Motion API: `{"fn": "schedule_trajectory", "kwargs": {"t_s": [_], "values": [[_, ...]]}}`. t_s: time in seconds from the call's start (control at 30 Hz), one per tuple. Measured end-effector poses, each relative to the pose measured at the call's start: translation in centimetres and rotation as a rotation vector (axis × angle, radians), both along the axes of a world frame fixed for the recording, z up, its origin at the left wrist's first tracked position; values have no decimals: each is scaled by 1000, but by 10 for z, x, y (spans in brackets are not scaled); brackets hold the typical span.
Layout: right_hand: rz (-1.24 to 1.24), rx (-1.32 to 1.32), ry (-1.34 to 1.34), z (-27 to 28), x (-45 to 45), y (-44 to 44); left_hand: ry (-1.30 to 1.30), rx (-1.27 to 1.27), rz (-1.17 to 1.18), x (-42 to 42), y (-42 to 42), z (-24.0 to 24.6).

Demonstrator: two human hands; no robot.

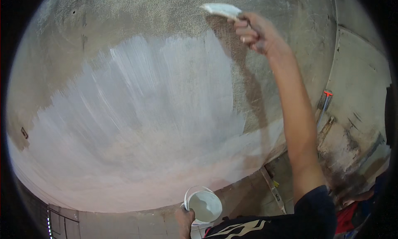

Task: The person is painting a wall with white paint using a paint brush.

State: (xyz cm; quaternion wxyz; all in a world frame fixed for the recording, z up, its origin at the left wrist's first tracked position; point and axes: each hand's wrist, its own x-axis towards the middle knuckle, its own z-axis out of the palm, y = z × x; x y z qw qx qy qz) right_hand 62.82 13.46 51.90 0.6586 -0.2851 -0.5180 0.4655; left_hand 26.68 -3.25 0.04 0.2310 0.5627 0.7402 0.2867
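Observation:
My right hand is raised high in front of the wall, gripping the handle of a wide paintbrush. White paint covers its bristles, which point left over bare grey-brown plaster; whether they touch it I cannot tell. Below and to the left spreads a broad patch of whitish paint with streaky brush marks and a ragged upper edge. Low down, my left hand holds a white plastic bucket at its rim and bail handle. Some pale liquid shows inside the bucket.
A small wall box sits at the far left. On the right, an orange-headed tool leans by the wall corner. A wooden strip lies on the tiled floor. Part of another person in dark and red clothing appears at lower right.

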Motion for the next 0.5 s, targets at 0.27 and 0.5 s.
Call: {"fn": "schedule_trajectory", "kwargs": {"t_s": [0.27,0.5], "values": [[31,-400,71,-220,-8,36,-66,1,64,1,-14,20],[149,-590,-68,-328,14,-35,-53,-49,44,-10,-16,15]]}}
